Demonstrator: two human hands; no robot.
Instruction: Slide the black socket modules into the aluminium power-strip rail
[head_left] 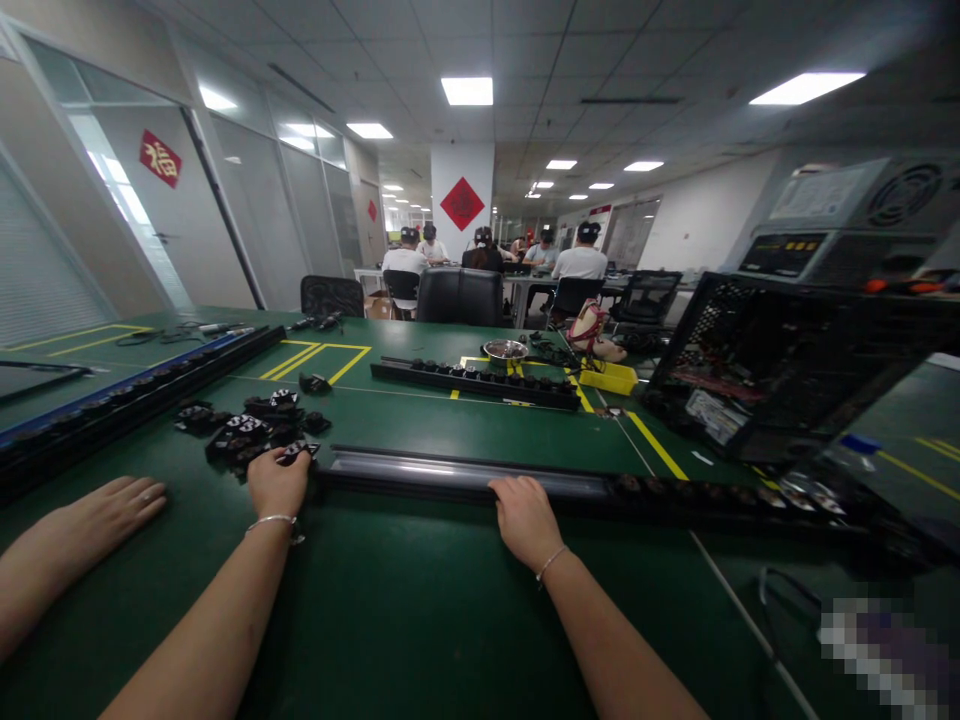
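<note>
I've got a green worktop (420, 620), yellow-taped. Clock from its middle: long black rail (420, 470) running toward 3, black parts (251, 430) heaped at 10, shorter rail (450, 384) at 12, yellow tray (611, 379) at 2, computer case (780, 360) just past.

Lit ceiling panels (467, 91) shine above a white pillar (462, 160), glass partitions (244, 190) at left and black chairs (459, 296).

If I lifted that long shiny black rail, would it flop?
Probably not: the long black rail lies straight, so it looks stiff. Its smooth shine suggests it might be slippery. It may tip toward the end where small dark parts sit.
</note>
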